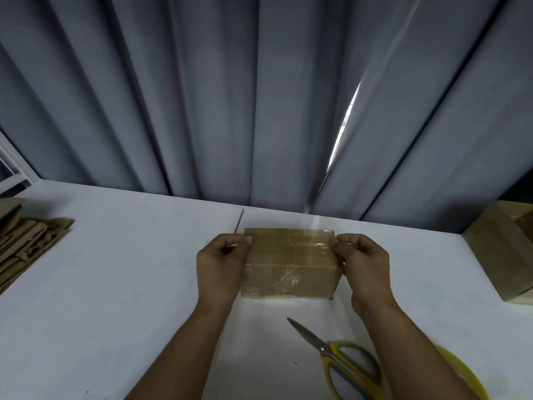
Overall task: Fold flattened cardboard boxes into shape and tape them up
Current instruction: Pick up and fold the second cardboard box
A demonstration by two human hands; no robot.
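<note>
With flattened cardboard [26,241] at frame left and yellow scissors [343,359] beside a tape roll [464,373] at lower right, the left grip [222,264] and right grip [363,264], fingers curled, pinched the taped cardboard box [288,264] by its ends at the centre of the table [129,269].

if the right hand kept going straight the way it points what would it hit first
The box: the right hand points forward and inward and pinches the box's right end. Beyond that, probably the curtain, though depth is unclear.

I see the box [288,264] mid-counter [115,284], flats [26,241] far left, scissors [343,359] before it, tape [473,382] right of those.
</note>
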